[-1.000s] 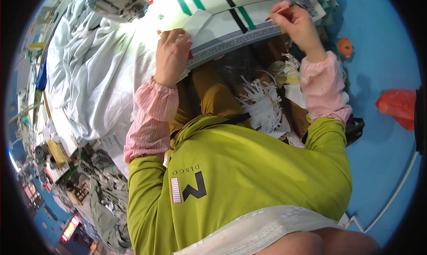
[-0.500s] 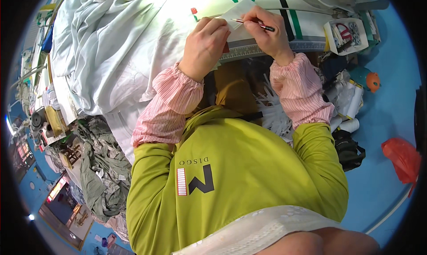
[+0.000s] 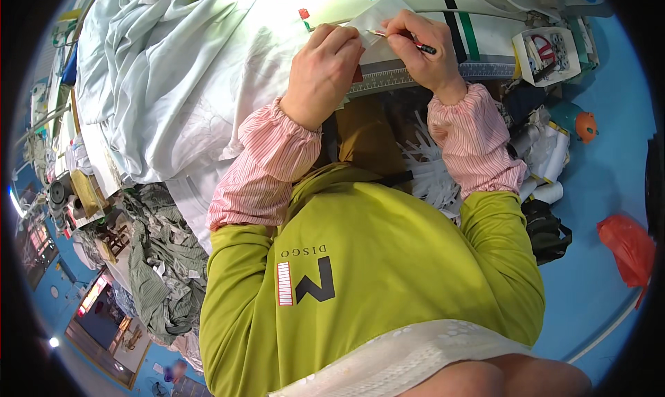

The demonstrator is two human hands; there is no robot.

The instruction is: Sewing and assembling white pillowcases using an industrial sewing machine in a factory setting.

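My right hand (image 3: pixel 428 56) is closed round a slim dark pencil (image 3: pixel 424 48), its pale tip pointing left toward a thin white sheet (image 3: pixel 379 17). That sheet lies on the white tabletop under the lamp light, and the right fingers rest over its right part. At the sheet's left edge my left hand (image 3: pixel 322 77) is closed, fingertips pressed together; what they pinch is hidden. A small dark red piece (image 3: pixel 358 74) shows beside the left palm, its kind unclear. Just below both hands a long clear ruler (image 3: pixel 388 77) runs along the table's front edge.
White fabric (image 3: pixel 166 71) is heaped over the table's left side. At the right stands a white box (image 3: pixel 547 56) with red-handled scissors and bobbins. Green and black strips (image 3: pixel 454 23) cross the tabletop. Thread cones (image 3: pixel 554 158) and a red bag (image 3: pixel 625 248) are at the right.
The whole view has shifted slightly. Both hands keep nearly the same pose, with the pencil still in the right hand and its tip still near the white sheet.
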